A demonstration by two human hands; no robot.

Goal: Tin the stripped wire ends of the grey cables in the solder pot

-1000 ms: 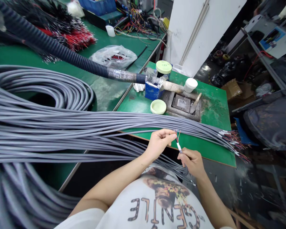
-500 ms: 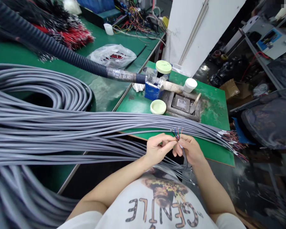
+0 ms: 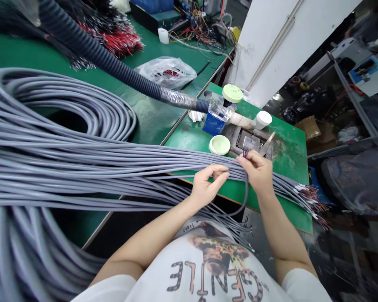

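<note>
Head view: your right hand (image 3: pixel 258 173) pinches slim grey plastic-sheathed cable (image 3: pixel 246 192) near thin coloured wires (image 3: pixel 245 154), over grey cable bundle (image 3: pixel 189 161); left hand (image 3: pixel 206 184) parted, empty. Cable likely light, springy; grip sheath.

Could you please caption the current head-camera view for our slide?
The right hand grips a grey cable over the bundled cables; the left hand is nearby.
</note>
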